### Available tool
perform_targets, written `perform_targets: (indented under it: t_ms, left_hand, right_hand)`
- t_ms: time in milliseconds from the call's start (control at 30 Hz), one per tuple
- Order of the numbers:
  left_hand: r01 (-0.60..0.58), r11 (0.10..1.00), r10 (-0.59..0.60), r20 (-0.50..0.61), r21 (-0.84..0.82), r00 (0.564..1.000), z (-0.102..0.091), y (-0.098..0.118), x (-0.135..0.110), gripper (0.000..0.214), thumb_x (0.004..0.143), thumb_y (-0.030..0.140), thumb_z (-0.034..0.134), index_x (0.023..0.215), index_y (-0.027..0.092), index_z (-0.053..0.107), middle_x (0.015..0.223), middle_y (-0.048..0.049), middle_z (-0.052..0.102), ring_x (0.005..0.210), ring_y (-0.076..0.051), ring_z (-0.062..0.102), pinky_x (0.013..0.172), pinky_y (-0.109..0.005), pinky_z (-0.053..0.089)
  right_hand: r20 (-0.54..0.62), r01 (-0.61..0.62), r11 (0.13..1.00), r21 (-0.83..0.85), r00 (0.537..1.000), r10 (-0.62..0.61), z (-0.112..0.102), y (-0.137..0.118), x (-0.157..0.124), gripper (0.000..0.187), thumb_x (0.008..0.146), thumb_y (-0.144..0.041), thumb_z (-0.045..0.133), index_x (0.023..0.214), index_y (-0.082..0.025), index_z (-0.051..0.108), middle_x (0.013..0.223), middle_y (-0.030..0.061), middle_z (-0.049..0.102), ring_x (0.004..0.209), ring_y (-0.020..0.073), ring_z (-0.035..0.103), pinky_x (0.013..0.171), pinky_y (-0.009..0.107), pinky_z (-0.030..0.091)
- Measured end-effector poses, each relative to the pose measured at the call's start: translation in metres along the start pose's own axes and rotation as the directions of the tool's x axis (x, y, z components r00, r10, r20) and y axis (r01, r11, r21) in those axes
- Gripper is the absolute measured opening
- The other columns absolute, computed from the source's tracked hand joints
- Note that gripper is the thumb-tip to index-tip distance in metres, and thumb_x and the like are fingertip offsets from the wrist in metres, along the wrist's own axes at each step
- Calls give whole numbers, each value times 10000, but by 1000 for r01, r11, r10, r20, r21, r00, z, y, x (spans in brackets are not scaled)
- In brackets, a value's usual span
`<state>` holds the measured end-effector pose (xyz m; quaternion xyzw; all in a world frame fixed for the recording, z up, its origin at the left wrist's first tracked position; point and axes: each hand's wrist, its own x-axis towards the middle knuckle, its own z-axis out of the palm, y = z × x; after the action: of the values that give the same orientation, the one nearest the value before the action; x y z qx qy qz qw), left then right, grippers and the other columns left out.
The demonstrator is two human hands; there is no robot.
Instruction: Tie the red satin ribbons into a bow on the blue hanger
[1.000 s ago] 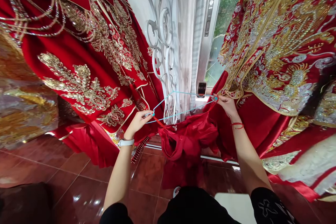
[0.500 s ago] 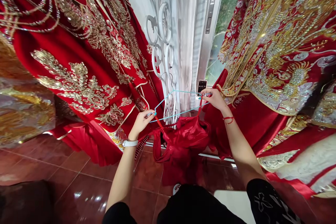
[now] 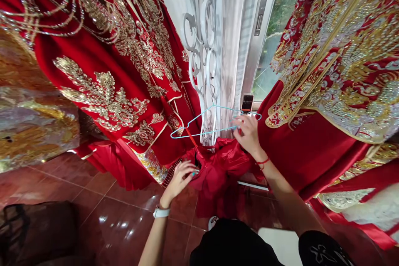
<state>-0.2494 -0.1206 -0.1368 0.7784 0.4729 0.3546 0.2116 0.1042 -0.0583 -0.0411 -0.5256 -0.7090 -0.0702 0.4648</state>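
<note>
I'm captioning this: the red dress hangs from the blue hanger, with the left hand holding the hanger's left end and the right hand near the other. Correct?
Not quite: in the head view, the left hand is off the hanger, lower down by the dress. The rest stands.

The left hand [image 3: 181, 178] is low and loosely open-fingered, the right hand [image 3: 248, 133] higher, half curled.
</note>
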Motion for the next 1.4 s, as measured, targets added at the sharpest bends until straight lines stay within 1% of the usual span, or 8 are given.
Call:
perform_targets:
  t_ms: [167,367,500,667,867,967,1133,1400]
  left_hand:
    - [95,995,-83,242,-37,967,-10,-5,-22,75,812,280,613,771,218,623,916,-60,701,1000,-257,630,1017,-461,454]
    - [74,995,-86,-170,-71,982,-34,-1,6,55,792,231,583,793,211,532,875,-32,600,827,-183,577,797,-315,497]
    - [188,968,-246,-491,-166,836,-33,-9,22,188,775,268,677,909,206,562,951,-57,625,786,-169,591,695,-274,512]
    - [565,597,-675,24,-569,738,-27,-27,18,316,839,422,710,696,160,608,650,-59,674,602,-174,650,608,-288,564]
    - [447,53,-673,299,-893,676,-16,-28,4,250,937,287,648,1161,205,723,1224,-117,752,1123,-201,717,1025,-351,561]
    - [375,196,-689,145,-906,710,-14,-21,1,379,884,273,707,1260,224,696,1344,-110,700,1108,-194,724,1031,-341,562]
    - [230,794,-479,-347,-562,806,-24,-8,9,560,790,440,765,1272,165,689,1339,-174,692,1250,-308,663,1101,-466,513]
    - [146,908,-262,-260,-393,929,-69,15,63,650,697,557,799,1173,119,743,1241,-171,743,1239,-355,660,1102,-503,505]
  right_hand:
    - [317,196,980,-28,932,-177,41,-27,-29,498,945,-177,493,1410,-330,585,1363,67,642,1382,310,474,1253,649,114]
    - [345,189,979,-80,927,-150,59,-25,-44,513,943,-124,442,1404,-291,594,1379,91,623,1408,316,462,1237,717,41]
    - [327,160,985,-56,936,-134,61,-28,-46,520,936,-116,442,1404,-286,592,1374,86,631,1389,307,486,1247,704,12]
    - [311,103,994,-25,946,-90,62,-35,-48,499,938,-106,424,1373,-263,611,1367,89,641,1394,299,484,1244,702,-28]
    - [284,87,996,0,955,-83,59,-35,-51,496,919,-89,432,1337,-265,633,1343,75,657,1377,289,501,1259,675,7]
    - [269,89,996,14,959,-89,57,-37,-52,503,907,-78,436,1328,-266,638,1316,73,668,1358,284,515,1261,669,9]
    - [235,59,998,35,970,-65,55,-42,-56,466,899,-76,447,1248,-279,679,1250,64,692,1299,275,559,1258,665,-17]
    - [196,11,998,62,980,-23,58,-50,-58,433,893,-75,458,1197,-273,695,1215,67,703,1271,277,575,1252,666,-43]
